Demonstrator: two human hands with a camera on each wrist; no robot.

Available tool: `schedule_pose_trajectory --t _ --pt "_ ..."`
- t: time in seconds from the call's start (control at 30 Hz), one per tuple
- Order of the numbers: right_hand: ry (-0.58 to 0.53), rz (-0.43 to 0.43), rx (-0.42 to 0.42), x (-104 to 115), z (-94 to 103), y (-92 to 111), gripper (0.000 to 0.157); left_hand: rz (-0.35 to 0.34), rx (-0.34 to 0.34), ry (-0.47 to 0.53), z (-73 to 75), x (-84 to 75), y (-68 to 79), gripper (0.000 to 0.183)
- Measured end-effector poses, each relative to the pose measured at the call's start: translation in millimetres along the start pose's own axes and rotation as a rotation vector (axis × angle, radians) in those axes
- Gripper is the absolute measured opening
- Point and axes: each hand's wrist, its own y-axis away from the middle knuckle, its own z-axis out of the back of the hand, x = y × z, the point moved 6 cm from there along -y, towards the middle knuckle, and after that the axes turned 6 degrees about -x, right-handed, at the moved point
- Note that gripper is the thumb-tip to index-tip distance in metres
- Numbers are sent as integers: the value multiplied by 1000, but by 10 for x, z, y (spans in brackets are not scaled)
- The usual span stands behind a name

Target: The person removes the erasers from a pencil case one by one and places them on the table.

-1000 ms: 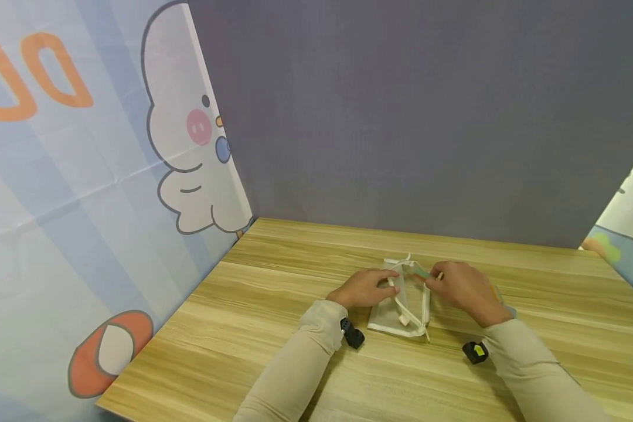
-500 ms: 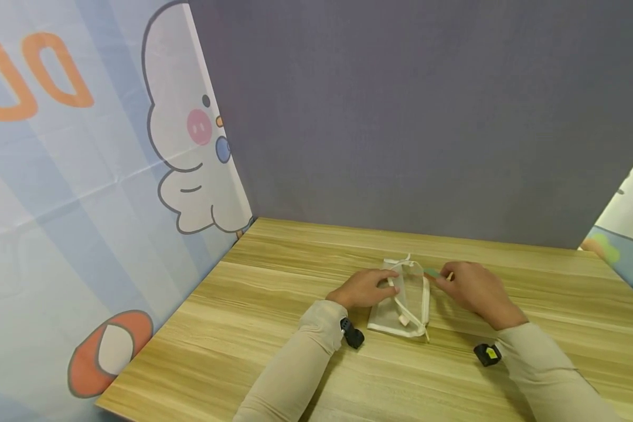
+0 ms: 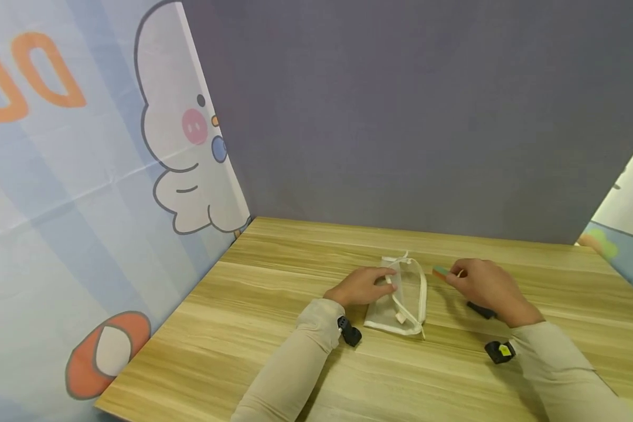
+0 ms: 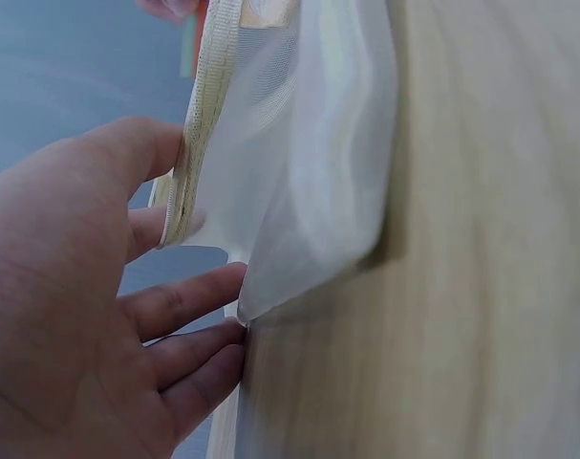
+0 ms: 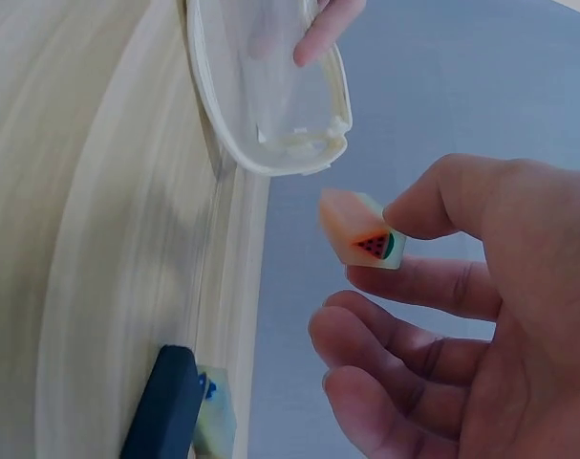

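Note:
A white mesh zip pouch (image 3: 382, 310) lies on the table with its mouth spread wide. My left hand (image 3: 361, 286) holds its edge; in the left wrist view the zipper tape (image 4: 205, 105) runs between thumb and index finger, while the other fingers touch the mesh. To the right of the pouch and apart from it, my right hand (image 3: 485, 284) pinches a small orange-and-green eraser (image 5: 352, 229) between thumb and index finger. A watermelon slice is printed on the eraser's end. The right hand's remaining fingers are loosely bent.
A dark bar-shaped object (image 3: 481, 309) lies on the table under my right hand. Beside it in the right wrist view is a pale block (image 5: 213, 411) with a blue print, partly hidden. A grey panel (image 3: 401, 117) stands behind the wooden table (image 3: 274, 264).
My right hand has drawn back to the right, carrying the eraser from over the pouch's mouth to a spot beside it. The left hand stays at the pouch. The dark bar has come into sight.

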Motion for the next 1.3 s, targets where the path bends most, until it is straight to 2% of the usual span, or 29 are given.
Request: schedule_pose_trajectory --t 0.3,0.7,0.97,1.17,1.3 --pt "6 -1 0 -101 32 25 29 3 13 31 5 -19 -3 54" --pt "-47 -22 73 -212 13 72 24 1 35 -2 38 -68 20 56" --pt "-54 -45 100 -229 -28 59 42 15 32 -23 52 -79 32 55" --pt "-82 -26 122 -224 -84 66 27 28 44 -17 36 -66 38 56" --pt "-89 -8 126 -210 -85 62 25 31 39 -14 29 -60 39 56"
